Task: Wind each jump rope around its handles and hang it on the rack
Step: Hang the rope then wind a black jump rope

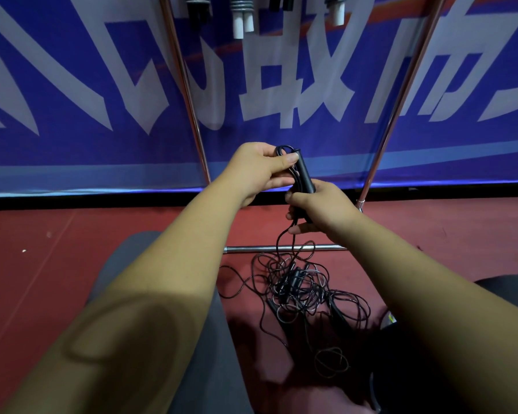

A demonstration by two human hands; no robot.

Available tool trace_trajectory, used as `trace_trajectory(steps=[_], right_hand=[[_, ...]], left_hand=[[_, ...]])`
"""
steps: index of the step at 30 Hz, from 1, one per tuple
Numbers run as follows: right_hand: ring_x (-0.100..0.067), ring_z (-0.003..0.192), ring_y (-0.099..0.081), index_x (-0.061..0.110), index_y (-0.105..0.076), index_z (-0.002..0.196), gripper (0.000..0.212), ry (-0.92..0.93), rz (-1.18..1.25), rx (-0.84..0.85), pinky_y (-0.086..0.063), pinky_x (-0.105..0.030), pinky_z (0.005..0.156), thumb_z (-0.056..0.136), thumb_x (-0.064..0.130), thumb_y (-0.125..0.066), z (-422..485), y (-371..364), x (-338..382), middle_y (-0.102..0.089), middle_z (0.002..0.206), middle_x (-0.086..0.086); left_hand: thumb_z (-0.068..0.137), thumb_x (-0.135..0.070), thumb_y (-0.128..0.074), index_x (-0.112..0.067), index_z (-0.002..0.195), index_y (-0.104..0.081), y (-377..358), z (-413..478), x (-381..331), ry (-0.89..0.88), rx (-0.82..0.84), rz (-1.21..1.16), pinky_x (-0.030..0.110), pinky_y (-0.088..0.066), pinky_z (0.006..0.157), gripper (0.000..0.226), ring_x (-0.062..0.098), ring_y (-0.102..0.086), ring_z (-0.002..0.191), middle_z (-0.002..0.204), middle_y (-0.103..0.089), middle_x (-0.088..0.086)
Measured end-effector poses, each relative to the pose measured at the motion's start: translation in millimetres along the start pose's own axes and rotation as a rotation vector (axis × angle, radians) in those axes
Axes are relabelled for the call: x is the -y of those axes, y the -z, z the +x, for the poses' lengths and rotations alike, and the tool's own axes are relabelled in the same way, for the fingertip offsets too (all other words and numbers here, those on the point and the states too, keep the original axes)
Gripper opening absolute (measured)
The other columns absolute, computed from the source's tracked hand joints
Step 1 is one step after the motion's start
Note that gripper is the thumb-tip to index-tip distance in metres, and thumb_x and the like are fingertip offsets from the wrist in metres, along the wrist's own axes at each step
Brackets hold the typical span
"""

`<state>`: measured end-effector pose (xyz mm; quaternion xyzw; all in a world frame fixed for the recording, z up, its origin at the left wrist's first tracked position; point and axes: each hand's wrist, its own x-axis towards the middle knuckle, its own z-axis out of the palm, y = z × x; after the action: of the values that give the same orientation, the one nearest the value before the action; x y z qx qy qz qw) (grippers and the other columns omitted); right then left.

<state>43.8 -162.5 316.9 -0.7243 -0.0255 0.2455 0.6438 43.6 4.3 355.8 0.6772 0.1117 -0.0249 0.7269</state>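
Note:
I hold a pair of black jump rope handles point(305, 174) upright in front of me. My left hand point(262, 171) grips their upper end, thumb pressing a small loop of black cord against the top. My right hand point(317, 209) grips the lower end of the handles. The cord runs down from my right hand into a tangled pile of black and grey ropes point(299, 291) on the red floor. Wound ropes with white and black handles point(243, 19) hang from the rack at the top edge.
The rack's chrome legs point(189, 94) slant on both sides, and a chrome base bar point(251, 249) lies on the floor beyond the pile. A blue banner with white characters point(72, 100) stands behind. My grey-trousered knee point(150, 264) is at the lower left.

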Motion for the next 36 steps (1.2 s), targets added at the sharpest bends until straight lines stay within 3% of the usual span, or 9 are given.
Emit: trace_trajectory(steps=[6, 10, 12, 15, 18, 20, 24, 29, 36], right_hand=[[-0.026, 0.076, -0.073, -0.001, -0.063, 0.118, 0.02, 0.015, 0.026, 0.034, -0.065, -0.047, 0.066, 0.103, 0.011, -0.066, -3.0, -1.4, 6.8, -0.063, 0.085, -0.017], [-0.024, 0.077, -0.073, -0.001, -0.062, 0.122, 0.022, 0.052, 0.135, 0.028, -0.064, -0.042, 0.064, 0.104, 0.013, -0.066, -5.6, 4.9, 17.9, -0.063, 0.085, -0.012], [-0.023, 0.077, -0.073, 0.002, -0.062, 0.126, 0.023, 0.076, 0.202, 0.024, -0.063, -0.037, 0.059, 0.106, 0.013, -0.063, -6.6, 11.0, 25.7, -0.065, 0.083, -0.009], [-0.021, 0.074, -0.071, 0.005, -0.06, 0.133, 0.028, 0.098, 0.304, 0.02, -0.06, -0.031, 0.053, 0.107, 0.014, -0.06, -7.7, 21.1, 36.9, -0.065, 0.081, -0.005], [-0.019, 0.074, -0.072, 0.007, -0.06, 0.134, 0.03, 0.131, 0.385, -0.035, -0.055, -0.027, 0.048, 0.106, 0.015, -0.062, -9.3, 31.6, 44.7, -0.065, 0.079, -0.003], [-0.019, 0.076, -0.074, 0.007, -0.062, 0.132, 0.029, 0.15, 0.405, -0.102, -0.052, -0.026, 0.048, 0.105, 0.015, -0.063, -10.8, 38.7, 46.7, -0.066, 0.079, -0.002], [-0.02, 0.081, -0.077, 0.006, -0.064, 0.131, 0.03, 0.153, 0.411, -0.2, -0.05, -0.025, 0.049, 0.103, 0.013, -0.06, -9.4, 47.4, 42.3, -0.066, 0.082, -0.004], [-0.024, 0.092, -0.081, 0.004, -0.061, 0.132, 0.028, 0.132, 0.417, -0.212, -0.057, -0.028, 0.051, 0.105, 0.011, -0.058, -9.0, 47.2, 35.0, -0.068, 0.089, -0.007], [-0.038, 0.108, -0.077, 0.0, -0.057, 0.134, 0.031, 0.053, 0.416, -0.034, -0.066, -0.039, 0.073, 0.104, 0.007, -0.061, -9.6, 48.2, 41.6, -0.074, 0.123, -0.028]], left_hand=[[0.097, -0.02, -0.077, 0.003, 0.109, -0.069, 1.3, 3.1, -0.4, -0.025, -0.027, -0.029, 0.029, -0.063, 0.075, 0.027, 0.022, -0.079, 0.086, 0.093, -0.077, 0.014], [0.109, -0.031, -0.057, -0.006, 0.109, -0.065, 9.8, 19.1, 6.5, 0.026, -0.117, 0.15, 0.036, -0.065, 0.08, 0.026, 0.024, -0.078, 0.089, 0.103, -0.073, 0.016], [0.109, -0.021, -0.052, -0.012, 0.119, -0.067, 12.2, 16.4, 14.5, 0.131, 0.018, 0.327, 0.037, -0.062, 0.092, 0.02, 0.021, -0.077, 0.099, 0.117, -0.076, 0.013], [0.108, -0.03, -0.058, -0.022, 0.119, -0.074, 6.7, 2.2, 25.9, 0.126, 0.377, 0.559, 0.036, -0.052, 0.097, 0.021, 0.013, -0.067, 0.097, 0.11, -0.076, -0.002], [0.112, -0.041, -0.048, -0.027, 0.119, -0.073, 0.2, -6.0, 26.2, 0.152, 0.568, 0.526, 0.046, -0.042, 0.116, 0.03, 0.01, -0.069, 0.117, 0.118, -0.079, -0.003], [0.112, -0.044, -0.048, -0.026, 0.117, -0.076, -0.6, -6.7, 23.2, 0.135, 0.611, 0.477, 0.052, -0.041, 0.117, 0.033, 0.016, -0.071, 0.113, 0.11, -0.078, 0.003], [0.109, -0.023, -0.06, -0.012, 0.12, -0.074, -2.0, -6.6, 19.6, 0.076, 0.558, 0.507, 0.04, -0.059, 0.092, 0.021, 0.021, -0.074, 0.09, 0.097, -0.074, 0.009], [0.099, -0.018, -0.064, -0.014, 0.096, -0.078, 1.4, -5.6, 19.9, 0.077, 0.503, 0.971, 0.036, -0.062, 0.074, 0.014, 0.018, -0.077, 0.083, 0.089, -0.081, 0.001], [0.098, -0.027, -0.061, -0.02, 0.091, -0.074, 11.6, 4.6, 16.6, -0.006, 0.165, 1.155, 0.034, -0.059, 0.069, 0.016, 0.029, -0.073, 0.08, 0.086, -0.075, 0.001]])
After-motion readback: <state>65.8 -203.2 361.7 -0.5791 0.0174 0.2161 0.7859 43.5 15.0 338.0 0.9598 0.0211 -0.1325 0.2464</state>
